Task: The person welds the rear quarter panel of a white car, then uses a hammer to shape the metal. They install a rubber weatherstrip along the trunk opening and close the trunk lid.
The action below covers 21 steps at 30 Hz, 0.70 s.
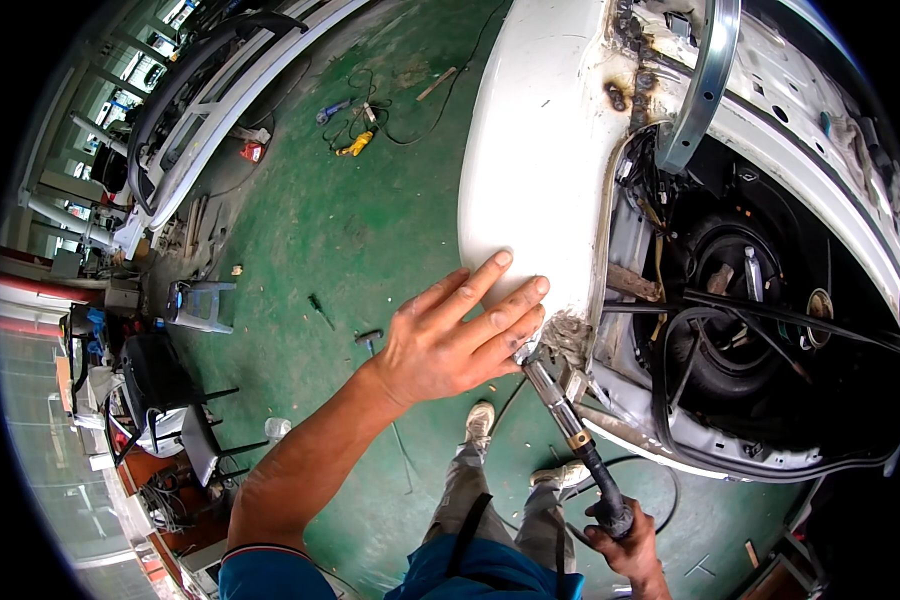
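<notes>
On white car panel [538, 150], left hand [448, 335] is resting flat, fingers spreading; right hand [625, 543] is gripping welding torch [576, 429], its tip [535, 370] sitting just beside left hand

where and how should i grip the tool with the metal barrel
Best gripped, I'd judge, by the black curved rear section of the tool, from the picture's lower right, where the right hand wraps it. That end lies nearest, while the metal barrel slants up-left toward the white panel, its tip beside the left hand.
</notes>
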Tool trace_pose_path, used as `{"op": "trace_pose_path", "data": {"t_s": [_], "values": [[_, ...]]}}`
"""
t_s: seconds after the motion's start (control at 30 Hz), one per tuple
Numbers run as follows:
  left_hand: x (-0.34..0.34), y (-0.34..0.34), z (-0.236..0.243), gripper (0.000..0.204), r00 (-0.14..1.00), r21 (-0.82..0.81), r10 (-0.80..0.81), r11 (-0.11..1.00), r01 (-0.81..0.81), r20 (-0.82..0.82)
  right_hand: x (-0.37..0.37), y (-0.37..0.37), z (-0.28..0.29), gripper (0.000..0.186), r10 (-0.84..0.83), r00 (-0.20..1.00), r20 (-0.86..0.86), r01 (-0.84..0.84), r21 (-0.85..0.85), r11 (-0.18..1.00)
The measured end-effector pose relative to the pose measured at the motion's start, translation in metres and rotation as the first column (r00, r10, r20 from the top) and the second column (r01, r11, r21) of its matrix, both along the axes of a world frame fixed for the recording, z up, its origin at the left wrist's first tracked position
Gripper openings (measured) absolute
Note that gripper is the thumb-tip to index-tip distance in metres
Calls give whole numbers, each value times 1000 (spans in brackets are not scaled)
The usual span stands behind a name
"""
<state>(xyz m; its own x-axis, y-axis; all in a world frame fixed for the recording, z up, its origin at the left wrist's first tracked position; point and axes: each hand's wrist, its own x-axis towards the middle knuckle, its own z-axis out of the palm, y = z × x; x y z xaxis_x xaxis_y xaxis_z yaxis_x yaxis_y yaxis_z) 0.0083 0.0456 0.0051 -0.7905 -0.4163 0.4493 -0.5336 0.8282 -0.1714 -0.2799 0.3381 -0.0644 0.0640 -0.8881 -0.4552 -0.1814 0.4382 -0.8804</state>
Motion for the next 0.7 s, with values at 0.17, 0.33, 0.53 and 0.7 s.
{"op": "trace_pose_path", "data": {"t_s": [0.17,0.33,0.53,0.7], "values": [[1,0,0,45,1000,1,-2,1000,2,-4,-4,0,-1,48,4,1000,-13,-4,23,1000],[0,0,0,45,1000,4,-3,1000,3,-6,-7,0,-3,48,35,998,-49,-35,5,999],[1,-1,0,47,1000,5,-16,1000,16,-11,-11,-1,1,49,28,999,-30,-27,27,999],[0,2,0,51,999,62,-4,998,6,-38,-17,10,-5,52,-138,988,71,140,-18,990]]}}
